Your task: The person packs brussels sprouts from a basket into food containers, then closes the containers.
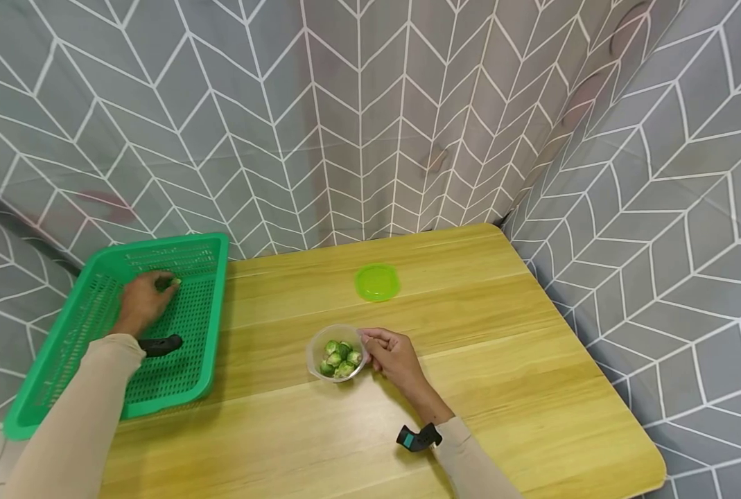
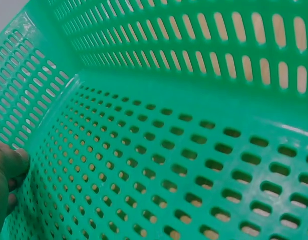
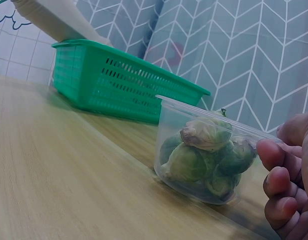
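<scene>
Inside the green basket, my left hand (image 1: pixel 144 299) pinches a Brussels sprout (image 1: pixel 172 282) between thumb and fingers, over the far half of the basket floor. Only part of that hand shows at the edge of the left wrist view, with the sprout out of sight. A clear plastic tub (image 1: pixel 312 355) stands on the table. Several Brussels sprouts (image 3: pixel 194 162) are piled in it, green with pale cut ends. My right hand (image 1: pixel 395 358) grips the tub's rim at its right side, thumb on top and fingers curled below.
The green basket (image 1: pixel 219 305) with slotted walls stands at the table's left. Beyond the tub lies a bright green round lid (image 1: pixel 377 282) on the wooden table (image 1: pixel 501 333). Patterned grey curtains (image 1: pixel 370 125) hang behind and to the right.
</scene>
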A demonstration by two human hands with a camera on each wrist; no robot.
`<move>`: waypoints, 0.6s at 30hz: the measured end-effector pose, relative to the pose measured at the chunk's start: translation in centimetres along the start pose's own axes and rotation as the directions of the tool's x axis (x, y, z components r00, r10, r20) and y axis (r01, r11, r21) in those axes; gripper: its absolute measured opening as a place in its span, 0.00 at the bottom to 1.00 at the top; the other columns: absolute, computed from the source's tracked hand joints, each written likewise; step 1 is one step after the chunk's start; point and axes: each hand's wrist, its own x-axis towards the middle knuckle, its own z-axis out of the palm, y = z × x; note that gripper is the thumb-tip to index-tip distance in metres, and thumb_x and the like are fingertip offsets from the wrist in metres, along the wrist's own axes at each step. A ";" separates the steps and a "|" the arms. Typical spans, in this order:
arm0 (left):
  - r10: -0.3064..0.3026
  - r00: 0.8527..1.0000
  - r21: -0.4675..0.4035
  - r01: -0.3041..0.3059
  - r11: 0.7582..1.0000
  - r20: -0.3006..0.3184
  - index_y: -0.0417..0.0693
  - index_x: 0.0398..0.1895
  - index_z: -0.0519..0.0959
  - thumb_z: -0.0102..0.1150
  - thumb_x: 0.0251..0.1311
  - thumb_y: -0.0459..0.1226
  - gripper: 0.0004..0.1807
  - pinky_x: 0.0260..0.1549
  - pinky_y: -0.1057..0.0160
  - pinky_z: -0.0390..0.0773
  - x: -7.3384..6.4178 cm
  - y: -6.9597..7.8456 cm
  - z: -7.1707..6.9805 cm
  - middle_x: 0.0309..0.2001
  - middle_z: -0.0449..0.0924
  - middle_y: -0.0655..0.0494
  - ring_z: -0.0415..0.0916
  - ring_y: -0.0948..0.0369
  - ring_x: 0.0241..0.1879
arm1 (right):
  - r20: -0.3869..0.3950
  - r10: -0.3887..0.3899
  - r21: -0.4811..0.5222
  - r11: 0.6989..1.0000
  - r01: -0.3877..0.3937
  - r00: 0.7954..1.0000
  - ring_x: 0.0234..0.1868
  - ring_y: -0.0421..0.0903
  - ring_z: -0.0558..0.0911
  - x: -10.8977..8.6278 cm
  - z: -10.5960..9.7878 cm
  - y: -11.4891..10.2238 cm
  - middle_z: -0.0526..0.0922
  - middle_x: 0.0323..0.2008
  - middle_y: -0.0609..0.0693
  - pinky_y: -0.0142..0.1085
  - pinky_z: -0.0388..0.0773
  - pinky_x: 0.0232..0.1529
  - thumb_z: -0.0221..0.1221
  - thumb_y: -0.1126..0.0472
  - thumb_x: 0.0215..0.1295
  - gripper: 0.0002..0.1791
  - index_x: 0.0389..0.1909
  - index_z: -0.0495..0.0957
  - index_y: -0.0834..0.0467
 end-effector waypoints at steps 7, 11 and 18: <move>0.005 1.000 0.000 -0.005 1.000 0.018 0.30 0.56 0.78 0.58 0.71 0.36 0.18 0.43 0.35 0.72 0.2 -0.3 0.1 0.47 0.81 0.29 0.76 0.35 0.46 | -0.005 -0.001 -0.023 1.000 0.001 1.000 0.16 0.36 0.71 0.0 -0.1 0.1 0.82 0.22 0.52 0.24 0.65 0.13 0.60 0.61 0.73 0.15 0.53 0.83 0.65; -0.010 1.000 0.003 0.010 1.000 0.024 0.31 0.55 0.78 0.57 0.72 0.36 0.17 0.44 0.35 0.73 0.2 -0.1 0.2 0.48 0.80 0.29 0.76 0.35 0.47 | -0.005 -0.002 -0.025 1.000 0.002 1.000 0.15 0.36 0.71 -0.1 0.0 0.1 0.82 0.22 0.51 0.24 0.65 0.13 0.60 0.61 0.72 0.15 0.53 0.83 0.64; -0.030 1.000 0.002 0.030 1.000 0.004 0.31 0.55 0.78 0.55 0.74 0.38 0.17 0.42 0.37 0.74 0.3 -0.3 0.4 0.49 0.80 0.29 0.76 0.36 0.46 | 0.001 -0.012 -0.023 1.000 0.012 1.000 0.15 0.36 0.71 0.0 0.0 0.2 0.82 0.20 0.46 0.24 0.64 0.12 0.60 0.61 0.72 0.15 0.54 0.83 0.65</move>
